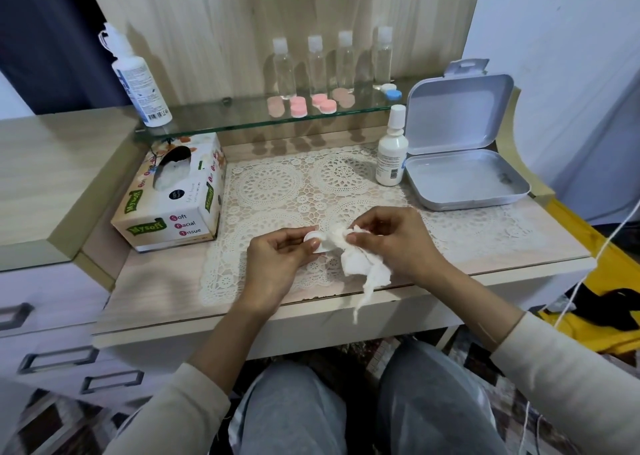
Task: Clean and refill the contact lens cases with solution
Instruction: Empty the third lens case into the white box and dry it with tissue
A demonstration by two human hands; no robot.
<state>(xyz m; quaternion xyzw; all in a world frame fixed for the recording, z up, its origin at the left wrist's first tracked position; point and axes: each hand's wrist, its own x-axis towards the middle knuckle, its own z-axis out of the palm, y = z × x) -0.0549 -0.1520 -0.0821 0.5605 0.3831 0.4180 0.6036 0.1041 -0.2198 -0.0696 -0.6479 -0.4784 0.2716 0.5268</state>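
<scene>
Wiping stage: the left hand (277, 257) pinches a small white lens case (316, 240) just above the lace mat (277, 184), thumb and fingers curled round it. The right hand (391, 243) grips a crumpled tissue (360, 264) and presses a twist of it against the case. That reads as cleaning or drying, with the refill not yet begun. The next move, I'd judge, calls for putting the tissue aside and reaching for the small solution bottle (392, 153), standing capped beside the open tin (464, 180). Hard to make out whether the case's wells are uncovered — tissue and fingers hide them. The other cases (299, 106), pink and blue, sit on the glass shelf (214, 122) — too small to tell whether they are clean.
</scene>
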